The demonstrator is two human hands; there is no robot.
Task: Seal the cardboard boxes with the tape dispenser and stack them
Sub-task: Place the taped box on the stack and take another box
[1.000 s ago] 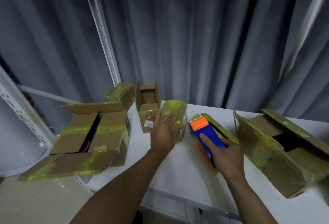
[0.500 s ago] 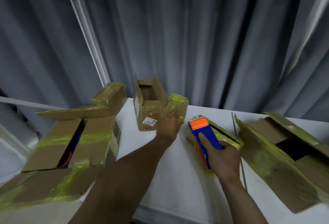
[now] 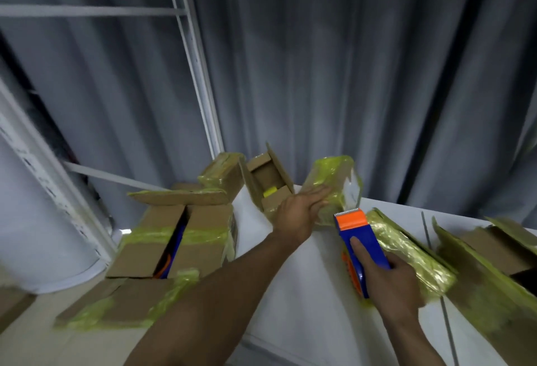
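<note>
Over table [image 3: 302, 301], right hand [image 3: 398, 287] holds tape dispenser [image 3: 361, 239], likely pointing away.

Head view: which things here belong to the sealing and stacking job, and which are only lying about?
Job: tape dispenser in the right hand; taped small box touched by the left hand; open small box; left big box; flat taped box; right big box.
Lying about: grey curtain; white shelf frame; white table.
</note>
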